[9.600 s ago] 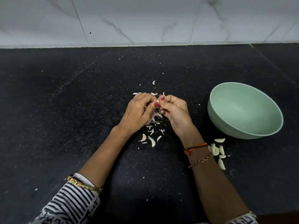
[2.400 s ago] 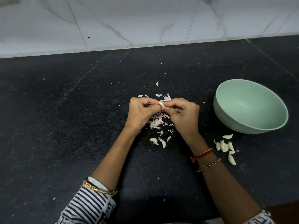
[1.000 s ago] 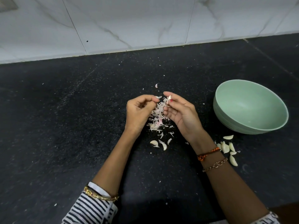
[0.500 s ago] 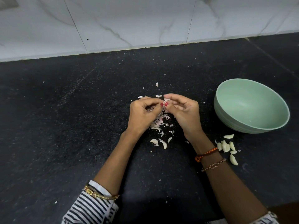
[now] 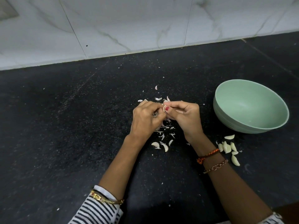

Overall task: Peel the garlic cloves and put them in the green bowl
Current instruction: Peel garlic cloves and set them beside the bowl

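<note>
One pale garlic clove [image 5: 164, 105] is pinched right between the fingertips of both hands, left hand [image 5: 145, 120] and right hand [image 5: 186, 118], fingers curled tight around it over a scatter of papery skins [image 5: 163, 131]. About six peeled cloves [image 5: 228, 148] sit on the black tabletop [image 5: 64, 126], just beside the one green bowl [image 5: 252, 122], none visible inside it.

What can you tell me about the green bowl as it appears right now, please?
The green bowl is a pale mint, matte, round bowl, plastic or ceramic by its look, with faint ridges round its outer wall. It sits on the black counter, at the person's right, and appears tipped slightly toward the camera. Its inside looks empty. Neither hand touches it. A cluster of peeled garlic cloves lies on the counter just in front of it, apart from its wall.
</note>
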Available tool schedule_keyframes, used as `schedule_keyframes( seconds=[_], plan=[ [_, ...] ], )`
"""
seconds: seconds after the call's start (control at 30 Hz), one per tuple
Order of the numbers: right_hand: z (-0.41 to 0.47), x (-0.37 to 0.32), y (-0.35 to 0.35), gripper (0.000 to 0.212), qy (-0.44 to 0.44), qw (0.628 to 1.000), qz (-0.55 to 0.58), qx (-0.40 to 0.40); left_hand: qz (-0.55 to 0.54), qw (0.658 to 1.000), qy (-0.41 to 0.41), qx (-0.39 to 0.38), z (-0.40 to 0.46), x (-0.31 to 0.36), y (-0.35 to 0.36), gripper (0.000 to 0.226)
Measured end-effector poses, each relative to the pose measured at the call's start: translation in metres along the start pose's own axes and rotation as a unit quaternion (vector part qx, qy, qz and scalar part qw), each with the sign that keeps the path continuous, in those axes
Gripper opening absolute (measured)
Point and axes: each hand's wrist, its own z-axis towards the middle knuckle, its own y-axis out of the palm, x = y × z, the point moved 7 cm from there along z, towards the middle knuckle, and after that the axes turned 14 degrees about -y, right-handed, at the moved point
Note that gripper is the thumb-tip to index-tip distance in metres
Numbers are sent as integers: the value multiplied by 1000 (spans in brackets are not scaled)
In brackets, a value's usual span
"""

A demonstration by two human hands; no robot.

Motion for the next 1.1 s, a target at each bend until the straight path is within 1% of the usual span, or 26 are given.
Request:
schedule_keyframes(
  seconds=[0.07,0.1,0.13,0.17,0.23,0.3,0.37,0.4,0.43,0.5,0.53,0.57,0.6,0.63,0.67,0.7,0.77,0.93,1.1],
  plan=[
    [-1,0,1,15,9,1000,20,-6,-5,1000,-21,1,0,-2,-1,22],
    [-1,0,1,15,15,999,29,-10,-30,998,-57,-13,1,-5,-2,20],
    [-1,0,1,15,24,999,37,-14,-77,990,-115,-39,2,-10,-2,17],
    [0,-1,2,16,33,998,46,-22,-134,971,-185,-73,1,-15,0,11],
    [1,-3,3,17,42,996,70,-40,-243,910,-308,-130,-3,-22,7,4],
    [3,-4,2,18,43,994,87,-41,-286,868,-380,-144,-4,-29,10,14],
    [4,-5,-1,19,34,996,79,-32,-299,845,-419,-148,-5,-33,13,30],
    [4,-5,-2,20,31,996,73,-29,-296,844,-422,-151,-6,-34,14,36],
    [4,-4,-2,21,30,997,71,-25,-284,851,-414,-153,-7,-33,14,40],
    [4,-4,-2,20,29,996,78,-15,-256,879,-374,-148,-6,-29,12,42],
    [3,-4,-2,20,26,997,77,-11,-253,888,-356,-145,-5,-27,11,38],
    [3,-5,-3,20,21,997,73,-7,-264,888,-349,-144,-5,-25,11,27],
    [3,-6,-3,20,14,998,64,-3,-288,879,-348,-151,-4,-22,11,13],
    [3,-7,-4,20,7,999,54,2,-312,868,-349,-162,-4,-20,12,4],
    [3,-7,-4,21,2,999,45,8,-328,861,-350,-168,-5,-21,13,11],
    [3,-7,-5,22,0,999,38,13,-331,861,-344,-174,-5,-20,14,14],
    [3,-6,-4,22,2,999,36,15,-318,873,-329,-170,-5,-18,14,16],
    [2,-4,-2,17,29,997,67,15,-286,902,-298,-124,-3,-20,7,24],
    [2,-9,-3,20,11,998,64,23,-265,913,-287,-118,-4,-18,5,23]
  ],
)
